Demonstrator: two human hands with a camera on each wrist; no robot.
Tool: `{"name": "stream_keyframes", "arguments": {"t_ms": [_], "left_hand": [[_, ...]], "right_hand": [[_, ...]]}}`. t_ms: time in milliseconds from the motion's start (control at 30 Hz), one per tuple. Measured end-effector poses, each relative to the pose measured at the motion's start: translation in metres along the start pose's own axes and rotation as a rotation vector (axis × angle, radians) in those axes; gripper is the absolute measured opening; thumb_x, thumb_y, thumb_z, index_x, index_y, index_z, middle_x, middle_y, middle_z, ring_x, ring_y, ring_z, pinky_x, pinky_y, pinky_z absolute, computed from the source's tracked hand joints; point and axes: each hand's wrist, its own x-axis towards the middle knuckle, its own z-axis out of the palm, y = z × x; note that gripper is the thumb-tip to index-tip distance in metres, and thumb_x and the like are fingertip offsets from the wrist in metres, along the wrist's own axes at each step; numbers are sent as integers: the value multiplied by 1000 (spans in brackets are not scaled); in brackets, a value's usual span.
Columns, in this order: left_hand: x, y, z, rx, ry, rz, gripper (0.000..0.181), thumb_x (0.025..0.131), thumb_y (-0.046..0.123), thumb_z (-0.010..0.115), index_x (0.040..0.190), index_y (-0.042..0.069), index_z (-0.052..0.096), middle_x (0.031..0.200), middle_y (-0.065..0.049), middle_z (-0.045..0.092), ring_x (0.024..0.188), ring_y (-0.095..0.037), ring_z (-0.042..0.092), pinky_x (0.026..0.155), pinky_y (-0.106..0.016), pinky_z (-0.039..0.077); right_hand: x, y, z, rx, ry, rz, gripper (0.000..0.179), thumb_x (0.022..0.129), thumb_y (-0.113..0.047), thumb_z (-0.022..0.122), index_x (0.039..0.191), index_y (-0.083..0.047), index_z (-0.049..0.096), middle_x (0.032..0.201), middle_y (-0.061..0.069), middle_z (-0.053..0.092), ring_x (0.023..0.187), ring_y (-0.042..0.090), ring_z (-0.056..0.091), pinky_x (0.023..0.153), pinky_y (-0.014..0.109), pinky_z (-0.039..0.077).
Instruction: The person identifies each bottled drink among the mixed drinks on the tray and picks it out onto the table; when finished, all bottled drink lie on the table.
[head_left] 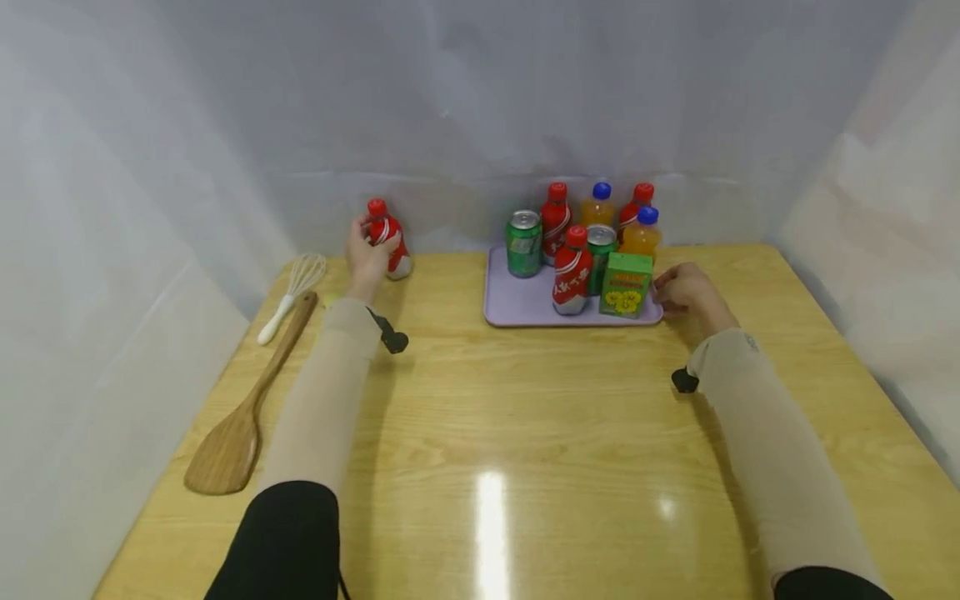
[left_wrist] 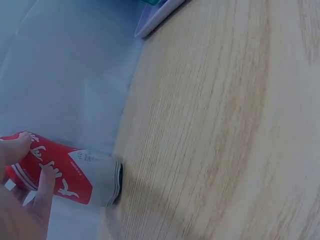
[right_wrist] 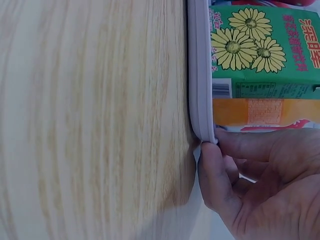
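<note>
At the back left of the table, my left hand [head_left: 367, 257] grips a red and white bottle [head_left: 395, 242] with a red cap. The left wrist view shows thumb and fingers round the red label of this bottle [left_wrist: 60, 172], its base at the tabletop. My right hand [head_left: 686, 292] pinches the right front corner of a lilac tray [head_left: 517, 310]; in the right wrist view the tray's rim [right_wrist: 202, 90] lies between thumb and fingers. On the tray stand a green drink carton [head_left: 626, 285], green cans [head_left: 523, 243], red bottles [head_left: 572, 271] and orange drink bottles [head_left: 641, 236].
On the table's left side lie a white-handled whisk [head_left: 292, 292] and a wooden spatula [head_left: 232, 442]. A pale curtain [head_left: 450, 100] hangs behind the wooden table [head_left: 525, 433] and along both sides. The left-hand bottle stands apart from the tray, with bare tabletop between them.
</note>
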Motion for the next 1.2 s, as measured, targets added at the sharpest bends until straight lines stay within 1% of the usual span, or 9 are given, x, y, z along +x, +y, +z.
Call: {"name": "stream_keyframes", "arguments": {"t_ms": [67, 267, 367, 533, 767, 867, 967, 1100, 1200], "left_hand": [[-1, 0, 0, 54, 4, 22, 63, 99, 13, 73, 155, 18, 44, 163, -9, 49, 152, -25, 46, 124, -43, 44], [-3, -1, -2, 97, -16, 48, 67, 100, 15, 71, 159, 17, 38, 165, -10, 43, 150, -28, 47, 119, -46, 49], [-8, 1, -5, 122, 15, 60, 66, 102, 16, 68, 160, 16, 36, 166, -9, 39, 146, -30, 49, 115, -44, 50], [-16, 15, -6, 156, 112, 145, 58, 104, 18, 63, 157, 14, 39, 161, -9, 43, 143, -27, 48, 116, -40, 46], [-32, 37, 5, 112, 133, 289, 54, 104, 18, 59, 156, 12, 42, 158, -11, 47, 143, -27, 49, 116, -41, 47], [-44, 50, 19, 78, 103, 383, 54, 104, 16, 60, 155, 8, 45, 158, -14, 50, 142, -30, 52, 115, -44, 47], [-59, 65, 35, 39, 32, 452, 55, 104, 15, 63, 155, 6, 45, 159, -15, 50, 146, -33, 49, 119, -45, 45], [-78, 79, 58, 38, -92, 490, 60, 104, 21, 64, 159, 10, 42, 165, -9, 45, 152, -29, 44, 126, -42, 39], [-88, 83, 75, 67, -183, 506, 67, 104, 28, 65, 163, 12, 36, 169, -6, 41, 155, -25, 41, 130, -40, 34]], "right_hand": [[-1, 0, 0, -6, 13, -3, 43, 96, 6, 63, 135, 17, 48, 102, 16, 58, 70, 8, 60, 65, 21, 61], [-1, 1, 0, -9, 25, -4, 43, 95, 6, 64, 135, 17, 50, 95, 12, 59, 68, 8, 60, 63, 21, 60], [1, 4, 1, 7, 4, 13, 45, 96, 6, 63, 137, 17, 49, 90, 9, 60, 66, 8, 61, 62, 21, 60], [3, 7, 0, 23, 8, 29, 42, 97, 6, 61, 136, 15, 49, 94, 10, 59, 67, 8, 60, 62, 21, 59], [2, 3, 1, 28, 17, 38, 41, 97, 6, 61, 135, 14, 49, 105, 15, 56, 69, 9, 60, 63, 22, 60], [1, 2, 3, 21, 23, 40, 41, 97, 6, 62, 135, 14, 49, 105, 15, 56, 68, 8, 60, 63, 22, 60], [0, 2, 3, 22, 26, 32, 40, 97, 7, 62, 134, 14, 49, 99, 11, 57, 67, 7, 60, 62, 21, 60], [0, 2, 2, 37, 18, 19, 41, 96, 8, 63, 133, 16, 48, 86, 5, 58, 65, 6, 60, 61, 21, 60], [-1, 1, 1, 46, 9, 20, 43, 96, 7, 63, 135, 15, 47, 84, 4, 58, 66, 6, 60, 62, 21, 61]]}}
